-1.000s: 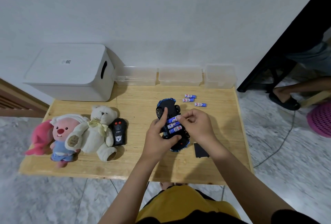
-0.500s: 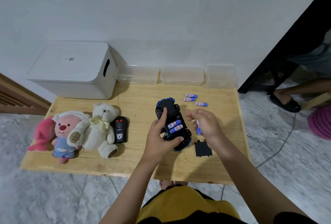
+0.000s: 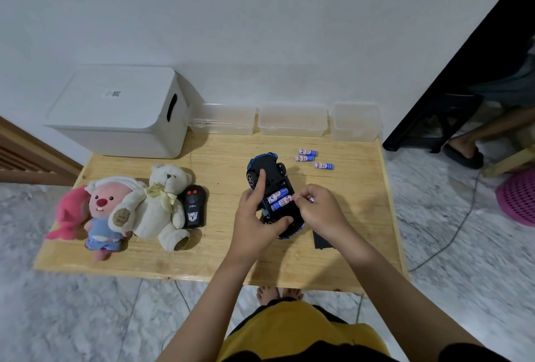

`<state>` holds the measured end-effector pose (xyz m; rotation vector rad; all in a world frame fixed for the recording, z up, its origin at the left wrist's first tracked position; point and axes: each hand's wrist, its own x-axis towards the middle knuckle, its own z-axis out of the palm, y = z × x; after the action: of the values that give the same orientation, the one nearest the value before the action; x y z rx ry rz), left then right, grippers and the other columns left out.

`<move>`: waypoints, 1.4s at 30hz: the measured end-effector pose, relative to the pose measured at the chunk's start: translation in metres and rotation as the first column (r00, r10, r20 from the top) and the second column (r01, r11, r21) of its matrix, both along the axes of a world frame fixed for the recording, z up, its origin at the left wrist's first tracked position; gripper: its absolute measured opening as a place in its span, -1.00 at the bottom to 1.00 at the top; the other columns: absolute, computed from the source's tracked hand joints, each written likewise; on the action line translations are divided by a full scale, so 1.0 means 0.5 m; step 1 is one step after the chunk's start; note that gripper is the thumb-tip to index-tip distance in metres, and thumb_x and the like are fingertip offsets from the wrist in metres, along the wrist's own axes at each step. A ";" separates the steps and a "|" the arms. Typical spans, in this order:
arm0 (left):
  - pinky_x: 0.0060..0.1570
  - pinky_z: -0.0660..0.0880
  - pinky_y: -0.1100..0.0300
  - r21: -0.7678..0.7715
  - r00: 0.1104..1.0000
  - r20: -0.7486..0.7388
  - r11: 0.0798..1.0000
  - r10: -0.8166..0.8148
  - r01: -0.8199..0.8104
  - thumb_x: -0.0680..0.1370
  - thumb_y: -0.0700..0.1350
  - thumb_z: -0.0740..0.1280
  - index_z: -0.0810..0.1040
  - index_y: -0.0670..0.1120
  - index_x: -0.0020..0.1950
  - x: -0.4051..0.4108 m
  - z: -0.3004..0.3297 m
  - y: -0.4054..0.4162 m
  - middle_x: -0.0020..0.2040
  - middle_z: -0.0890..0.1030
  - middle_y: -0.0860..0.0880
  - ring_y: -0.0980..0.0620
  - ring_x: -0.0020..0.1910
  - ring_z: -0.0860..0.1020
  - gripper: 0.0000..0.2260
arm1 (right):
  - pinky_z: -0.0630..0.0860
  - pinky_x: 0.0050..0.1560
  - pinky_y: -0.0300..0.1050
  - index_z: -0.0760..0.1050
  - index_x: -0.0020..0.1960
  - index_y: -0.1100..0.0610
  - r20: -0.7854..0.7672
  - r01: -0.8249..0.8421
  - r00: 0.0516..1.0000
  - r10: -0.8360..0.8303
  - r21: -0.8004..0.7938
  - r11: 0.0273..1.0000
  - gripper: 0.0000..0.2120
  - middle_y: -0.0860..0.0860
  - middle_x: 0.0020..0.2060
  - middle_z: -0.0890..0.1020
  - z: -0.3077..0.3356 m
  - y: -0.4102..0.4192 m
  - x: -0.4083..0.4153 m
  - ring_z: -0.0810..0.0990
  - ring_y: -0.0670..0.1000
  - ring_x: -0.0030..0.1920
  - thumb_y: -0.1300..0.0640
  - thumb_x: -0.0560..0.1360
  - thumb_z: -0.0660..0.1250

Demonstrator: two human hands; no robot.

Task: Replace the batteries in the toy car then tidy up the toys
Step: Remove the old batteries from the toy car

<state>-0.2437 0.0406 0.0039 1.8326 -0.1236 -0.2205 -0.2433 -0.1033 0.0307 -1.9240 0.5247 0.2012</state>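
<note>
A blue and black toy car lies upside down on the wooden table. My left hand grips it, thumb at the near end and index finger stretched along the underside. Two blue batteries sit in its open compartment. My right hand is curled at the compartment's right edge, and the tip of a battery shows between its fingers. Three loose batteries lie behind the car. The black compartment cover lies by my right wrist.
A black remote, a white teddy bear and a pink plush lie at the table's left. A white lidded box and three clear containers line the back wall. Another person's foot is at right.
My right hand pulled one battery out of the compartment and away to the right, then came back to the compartment's edge. Two batteries are left inside. My left hand kept its hold on the car.
</note>
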 end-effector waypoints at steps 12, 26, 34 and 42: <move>0.19 0.44 0.30 0.008 1.000 0.013 1.000 -0.009 0.008 0.24 -0.10 0.50 0.14 0.21 0.49 -0.024 0.001 0.006 0.17 0.48 -0.05 0.25 0.16 0.47 -0.09 | 0.46 -0.18 -0.32 0.47 -0.28 0.01 0.246 0.058 0.967 -0.064 0.032 0.998 -0.80 -0.08 -0.29 0.58 0.015 0.022 -0.019 0.56 -0.11 -0.22 0.20 0.39 0.46; 0.26 0.46 -0.01 -0.004 0.999 -0.046 1.000 0.007 -0.007 0.23 0.02 0.47 0.16 0.23 0.50 -0.047 0.005 0.015 0.19 0.49 0.01 0.18 0.22 0.46 -0.11 | 0.42 -0.53 -0.19 0.54 -0.21 0.24 0.058 0.089 0.991 -0.118 0.367 0.926 -0.76 0.06 -0.30 0.56 0.039 0.021 -0.039 0.43 -0.06 -0.53 0.12 0.55 0.26; 0.26 0.45 -0.09 0.005 0.994 -0.066 0.996 -0.090 0.090 0.23 0.01 0.49 0.07 0.33 0.49 -0.057 0.014 0.016 0.24 0.42 0.12 0.04 0.26 0.46 -0.07 | 0.42 -0.23 -0.36 0.64 -0.09 0.07 0.172 -0.014 0.984 0.035 -0.121 0.993 -0.83 -0.07 -0.31 0.61 0.014 0.021 -0.052 0.58 -0.10 -0.23 0.02 0.37 0.49; 0.22 0.48 0.16 -0.007 0.984 -0.097 0.989 -0.150 0.150 0.30 -0.13 0.51 -0.05 0.40 0.46 -0.055 0.012 0.008 0.24 0.36 0.05 0.02 0.31 0.40 0.00 | 0.36 -0.29 -0.29 0.64 0.05 0.13 0.190 -0.085 0.964 0.188 -0.447 0.890 -0.64 0.03 -0.09 0.62 0.023 0.016 -0.054 0.58 -0.01 -0.05 -0.09 0.37 0.45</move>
<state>-0.2714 0.0448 0.0102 1.8112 -0.1942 -0.4147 -0.2702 -0.0952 0.0419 -2.3898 0.2910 -0.0578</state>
